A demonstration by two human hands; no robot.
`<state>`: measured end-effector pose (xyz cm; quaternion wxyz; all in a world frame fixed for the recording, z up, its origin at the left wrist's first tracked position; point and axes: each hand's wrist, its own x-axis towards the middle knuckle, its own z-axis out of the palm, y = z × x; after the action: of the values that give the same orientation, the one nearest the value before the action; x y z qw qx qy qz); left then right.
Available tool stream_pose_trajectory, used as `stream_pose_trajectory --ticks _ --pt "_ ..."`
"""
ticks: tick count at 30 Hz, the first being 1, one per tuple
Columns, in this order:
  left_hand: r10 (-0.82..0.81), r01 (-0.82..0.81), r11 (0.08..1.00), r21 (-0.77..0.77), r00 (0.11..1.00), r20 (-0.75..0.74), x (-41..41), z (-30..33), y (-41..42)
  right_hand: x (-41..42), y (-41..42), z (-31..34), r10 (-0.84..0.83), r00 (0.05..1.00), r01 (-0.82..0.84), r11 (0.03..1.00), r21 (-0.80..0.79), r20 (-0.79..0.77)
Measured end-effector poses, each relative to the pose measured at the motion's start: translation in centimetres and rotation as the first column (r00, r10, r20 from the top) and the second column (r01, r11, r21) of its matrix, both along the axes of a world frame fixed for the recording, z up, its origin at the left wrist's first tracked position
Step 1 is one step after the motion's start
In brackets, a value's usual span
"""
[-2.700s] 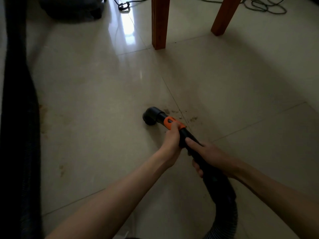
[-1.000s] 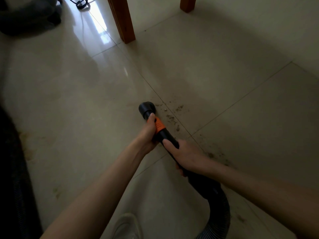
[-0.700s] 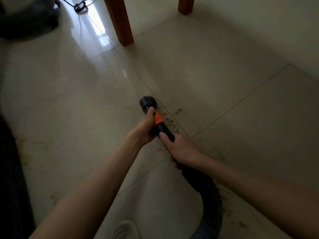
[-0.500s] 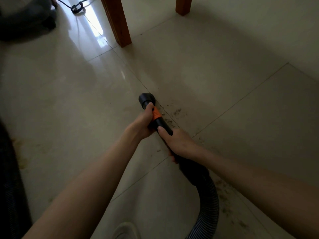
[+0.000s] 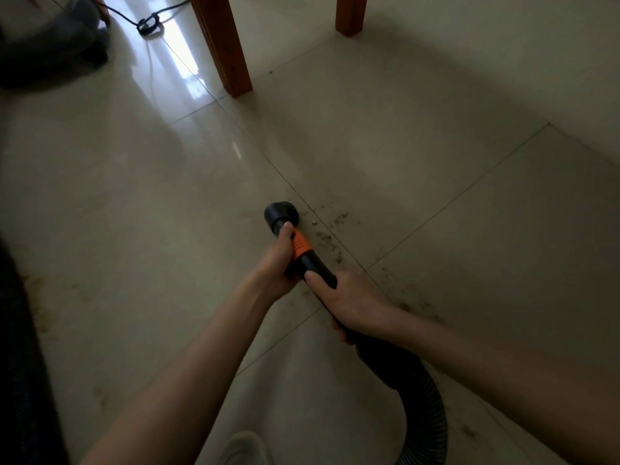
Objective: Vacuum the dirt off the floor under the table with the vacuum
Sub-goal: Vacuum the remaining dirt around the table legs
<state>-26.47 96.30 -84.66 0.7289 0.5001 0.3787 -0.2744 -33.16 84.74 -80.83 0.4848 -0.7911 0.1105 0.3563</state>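
Pale shoe toe shows at the bottom edge. Ribbed black hose curves up beside it into the vacuum wand. Right hand is wrapped around the wand's rear section; left hand grips further forward at the orange collar. Round black nozzle sits at floor level on the glossy tiles. Dirt specks lie just right of the nozzle. Beyond stand two wooden table legs, the vacuum body and a cable.
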Motion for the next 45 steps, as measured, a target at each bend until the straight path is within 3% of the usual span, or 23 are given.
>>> stream_pose_trajectory --ticks 13,22,38,41,43,45 --pt "-0.125 0.125 0.991 0.043 0.992 0.0 0.1 0.4 -2.7 -1.1 -2.3 0.5 -0.077 0.996 0.078 0.996 0.038 -0.038" --pt "-0.22 0.215 0.97 0.115 0.975 0.031 2.4 1.1 -5.0 -0.1 -3.2 0.3 -0.222 0.975 0.221 0.975 0.032 0.005" --pt "-0.362 0.35 0.918 0.189 0.932 0.034 6.0 0.3 -6.8 2.4 -4.3 -0.6 -0.292 0.956 0.292 0.956 0.011 0.005" --pt "-0.35 0.333 0.919 0.212 0.935 0.05 6.4 0.1 -7.7 2.9 -4.9 -0.7 -0.325 0.944 0.328 0.943 0.059 -0.05" --pt "-0.322 0.302 0.931 0.203 0.944 0.074 6.0 -0.1 -8.1 2.7 -5.5 -0.6 -0.319 0.943 0.326 0.942 0.079 -0.092" --pt "-0.3 0.291 0.952 0.1 0.95 0.09 5.0 -0.4 -8.1 2.0 -6.4 -0.6 -0.318 0.942 0.327 0.942 0.083 -0.105"
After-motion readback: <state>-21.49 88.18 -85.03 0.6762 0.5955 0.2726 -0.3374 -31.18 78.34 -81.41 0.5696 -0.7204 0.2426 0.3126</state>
